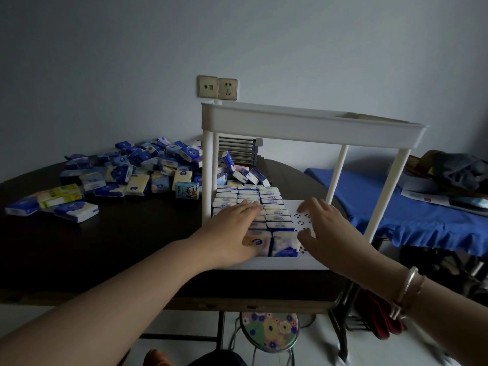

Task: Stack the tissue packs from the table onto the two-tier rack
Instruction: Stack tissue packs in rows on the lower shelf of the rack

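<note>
**Hands over the lower tier**

Dark rounded surface (118,233) against a pale wall with two sockets (217,87). Right of it, a bed (383,207) under a blue cover, piled with clothes (454,170). Below the near edge, a floral stool (269,331).

On the surface's right part, a white two-tier rack (311,122) — top tier seen only by its front wall, contents hidden. Lower tier lined with rows of packs (272,204) standing on edge, filling its left and middle; bare perforated floor on the right. Loose heap of packs (137,167) spread across the left of the surface, a few more tumbled behind the rack's back edge. A slatted grey thing (237,150) beyond, partly hidden by the rack's legs.

Left hand (235,228) flat on the stacked rows, fingers straight, thumb against the front pack — pressing, not gripping. Right hand (327,225) just beside the rows over the bare floor, fingers loosely bent, grip empty. Bangles (406,291) on the right wrist.
</note>
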